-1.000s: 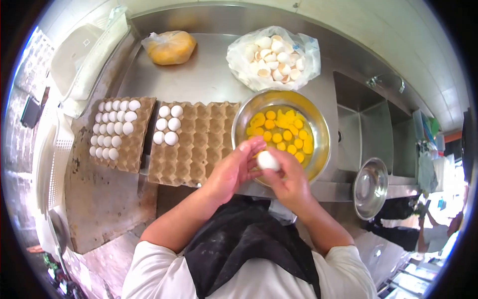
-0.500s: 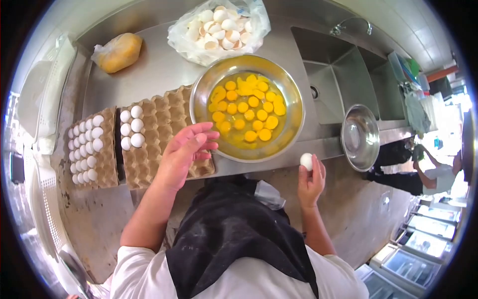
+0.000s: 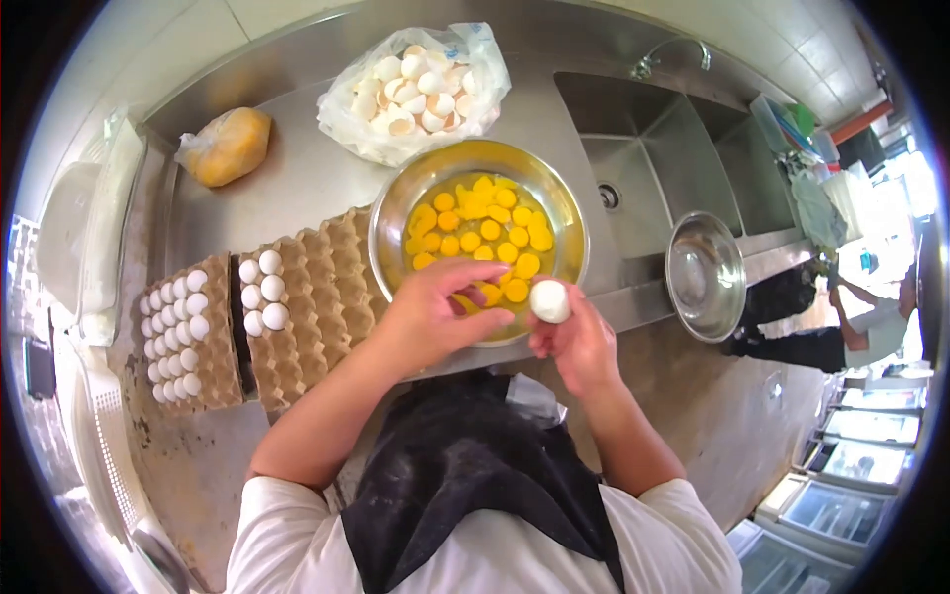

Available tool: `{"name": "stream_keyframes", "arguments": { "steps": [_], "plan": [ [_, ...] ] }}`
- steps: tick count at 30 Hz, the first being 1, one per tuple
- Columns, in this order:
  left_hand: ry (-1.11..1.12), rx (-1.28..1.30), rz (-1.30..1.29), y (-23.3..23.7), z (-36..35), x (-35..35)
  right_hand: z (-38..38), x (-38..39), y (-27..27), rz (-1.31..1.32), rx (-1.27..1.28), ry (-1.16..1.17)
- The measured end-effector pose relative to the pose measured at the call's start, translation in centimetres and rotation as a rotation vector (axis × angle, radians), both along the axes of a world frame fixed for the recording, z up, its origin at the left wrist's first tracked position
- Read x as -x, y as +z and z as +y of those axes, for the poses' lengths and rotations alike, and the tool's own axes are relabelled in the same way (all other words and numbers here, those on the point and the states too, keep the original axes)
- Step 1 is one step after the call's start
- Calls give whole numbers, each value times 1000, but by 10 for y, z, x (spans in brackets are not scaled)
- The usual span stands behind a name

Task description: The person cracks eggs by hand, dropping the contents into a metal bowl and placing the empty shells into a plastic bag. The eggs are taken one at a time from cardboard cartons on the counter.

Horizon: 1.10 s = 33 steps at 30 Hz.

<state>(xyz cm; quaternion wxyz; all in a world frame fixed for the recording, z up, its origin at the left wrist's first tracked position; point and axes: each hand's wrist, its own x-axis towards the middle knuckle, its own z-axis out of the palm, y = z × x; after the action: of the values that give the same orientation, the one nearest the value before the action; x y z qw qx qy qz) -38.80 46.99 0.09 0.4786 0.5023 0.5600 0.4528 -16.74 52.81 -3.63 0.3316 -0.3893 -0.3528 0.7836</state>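
Note:
A white egg point(image 3: 550, 301) is gripped in the fingers of my right hand point(image 3: 582, 346), just over the near right rim of a steel bowl. Inside the bowl point(image 3: 388, 213) lie many raw yolks point(image 3: 490, 230) in clear egg white. My left hand point(image 3: 440, 312) hovers above the bowl's near left edge, thumb and fingers apart with nothing between them, and hides some of the yolks. To the left, a cardboard egg tray point(image 3: 317, 267) carries several white eggs point(image 3: 262, 290) along its left side. Another tray point(image 3: 220, 371) beside it holds more eggs.
Behind the bowl sits a plastic bag point(image 3: 346, 124) full of broken eggshells. A tied bag of yellow-orange stuff point(image 3: 228, 147) rests at the back left. On the right are a double sink point(image 3: 643, 163) and a second steel bowl point(image 3: 705, 277). A person point(image 3: 841, 322) stands farther right.
My right hand has brought the egg leftward and up to the bowl's edge. My left hand has moved right, over the bowl, toward the egg. The view has shifted slightly.

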Motion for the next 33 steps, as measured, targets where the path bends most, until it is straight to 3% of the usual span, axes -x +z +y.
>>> {"name": "stream_keyframes", "arguments": {
  "steps": [3, 11, 21, 33],
  "plan": [
    [17, -177, 304, 3, 16, -3, 11, 27, 5, 16, 46, 100],
    [67, -135, 377, 4, 33, 4, 33, 61, -2, -150, -141, 143],
    [201, -153, 528, -19, 49, 8, 56, 76, -16, -212, -123, 190],
    [250, -108, 509, -32, 55, 10, 65, 82, -27, -259, -133, 217]
  ]
}}
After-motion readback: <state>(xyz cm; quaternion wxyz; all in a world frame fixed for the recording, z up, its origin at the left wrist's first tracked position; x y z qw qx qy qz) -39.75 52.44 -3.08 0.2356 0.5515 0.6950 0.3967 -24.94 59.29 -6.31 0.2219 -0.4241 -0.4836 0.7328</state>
